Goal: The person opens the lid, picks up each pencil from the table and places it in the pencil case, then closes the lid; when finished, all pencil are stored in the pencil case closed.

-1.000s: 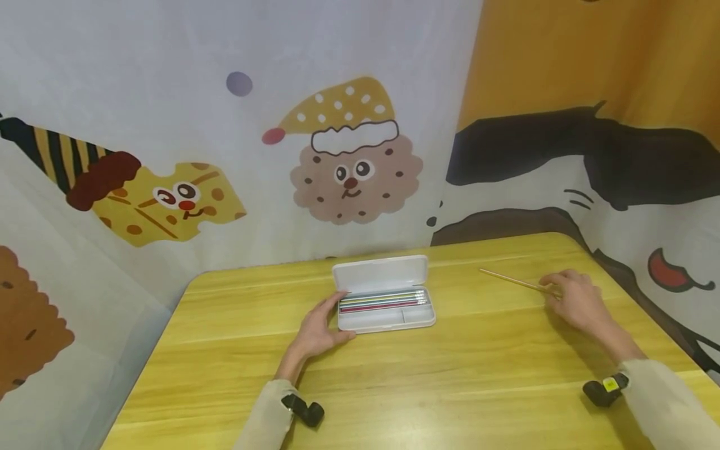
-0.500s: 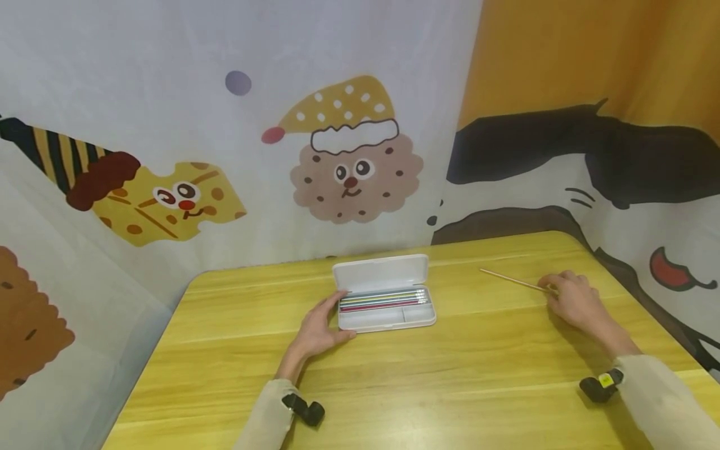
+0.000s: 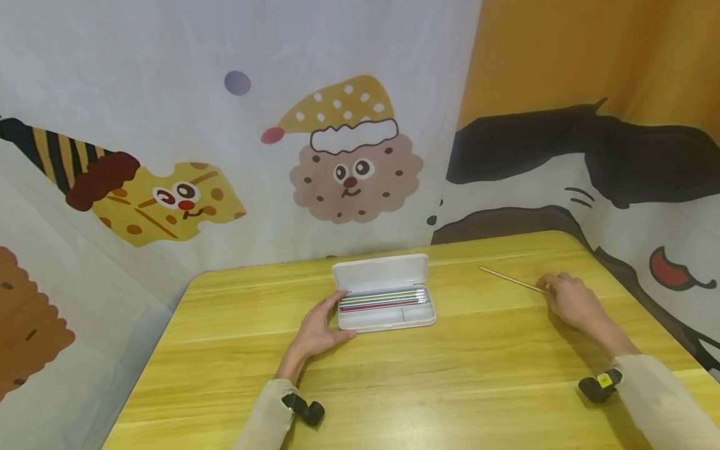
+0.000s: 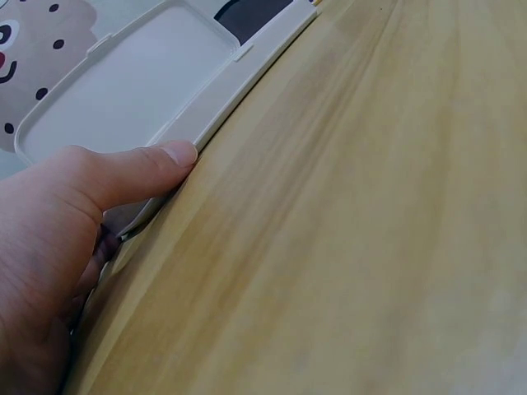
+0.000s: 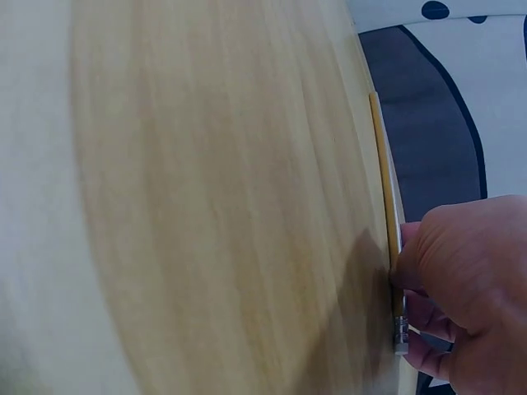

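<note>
A white pencil case [image 3: 371, 327] lies on the table with its lid [image 3: 382, 274] raised at the back. Several colored pencils [image 3: 379, 301] lie side by side in its long rear compartment. My left hand [image 3: 316, 331] grips the case's left end, thumb along the front edge and fingers toward the back; the left wrist view shows the thumb [image 4: 152, 173] against the case wall. Over on the right, my right hand [image 3: 575, 302] pinches a yellow pencil [image 5: 384, 173] near its eraser end. That pencil points left toward the case, close along the tabletop.
The yellow wood-grain table [image 3: 427, 381] has rounded far corners. Behind it hangs a cloth backdrop [image 3: 349, 37] with cartoon prints. The front of the case holds two smaller compartments, parted by a divider [image 3: 404, 315].
My right hand has shifted slightly left and away from me along the pencil, whose far tip has barely moved. The left hand and the pencil case have stayed put.
</note>
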`<act>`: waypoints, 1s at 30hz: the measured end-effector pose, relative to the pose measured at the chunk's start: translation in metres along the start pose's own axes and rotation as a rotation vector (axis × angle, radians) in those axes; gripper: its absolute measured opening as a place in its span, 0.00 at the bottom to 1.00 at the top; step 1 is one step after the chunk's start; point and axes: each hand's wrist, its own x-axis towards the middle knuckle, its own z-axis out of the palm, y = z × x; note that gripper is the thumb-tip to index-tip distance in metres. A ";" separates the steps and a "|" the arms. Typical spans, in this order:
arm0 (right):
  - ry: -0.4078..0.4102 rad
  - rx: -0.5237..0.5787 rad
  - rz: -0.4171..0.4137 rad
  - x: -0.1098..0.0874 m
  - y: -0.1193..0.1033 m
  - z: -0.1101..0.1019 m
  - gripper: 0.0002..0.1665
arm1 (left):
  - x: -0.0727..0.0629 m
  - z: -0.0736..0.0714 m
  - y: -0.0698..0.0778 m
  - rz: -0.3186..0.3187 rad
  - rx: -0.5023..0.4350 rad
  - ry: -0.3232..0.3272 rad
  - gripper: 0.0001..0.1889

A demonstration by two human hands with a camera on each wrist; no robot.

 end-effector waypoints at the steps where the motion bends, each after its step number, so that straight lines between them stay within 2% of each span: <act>1: 0.003 0.001 -0.001 0.000 0.000 0.000 0.14 | 0.000 0.000 0.000 0.000 -0.001 0.000 0.47; 10: 0.024 0.023 -0.046 -0.002 -0.006 -0.001 0.19 | 0.000 0.000 0.000 0.003 -0.003 0.003 0.48; 18: 0.030 0.058 -0.086 -0.003 -0.023 -0.006 0.22 | -0.001 0.001 0.001 -0.005 -0.018 0.002 0.48; 30: 0.070 0.069 -0.219 -0.003 -0.051 -0.010 0.22 | -0.001 0.001 0.001 -0.002 -0.012 0.005 0.48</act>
